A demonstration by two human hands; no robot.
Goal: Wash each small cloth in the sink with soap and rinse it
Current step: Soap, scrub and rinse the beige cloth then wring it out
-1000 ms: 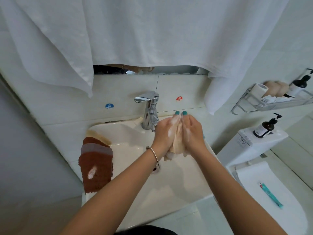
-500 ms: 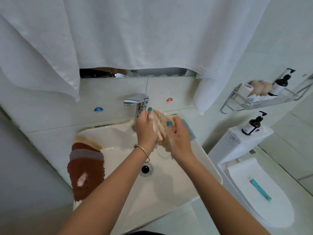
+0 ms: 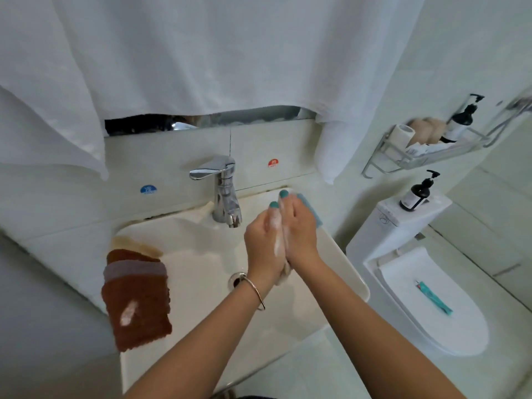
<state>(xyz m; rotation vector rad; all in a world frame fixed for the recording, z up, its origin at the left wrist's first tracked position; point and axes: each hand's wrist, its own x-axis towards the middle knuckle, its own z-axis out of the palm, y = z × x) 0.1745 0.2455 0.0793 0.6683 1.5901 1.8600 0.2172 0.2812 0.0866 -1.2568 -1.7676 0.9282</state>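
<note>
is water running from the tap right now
No, nothing flows from the tap's spout, and the soapy hands, left hand and right hand, rub together beside it.

Both arms are bare, with no sleeves. The left wrist wears a thin metal bracelet [image 3: 256,292]. The fingernails [image 3: 283,193] are painted teal.

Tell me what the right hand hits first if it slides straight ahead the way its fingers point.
Probably the blue cloth on the sink's back rim, just beyond the right hand; depth is unclear.
</note>
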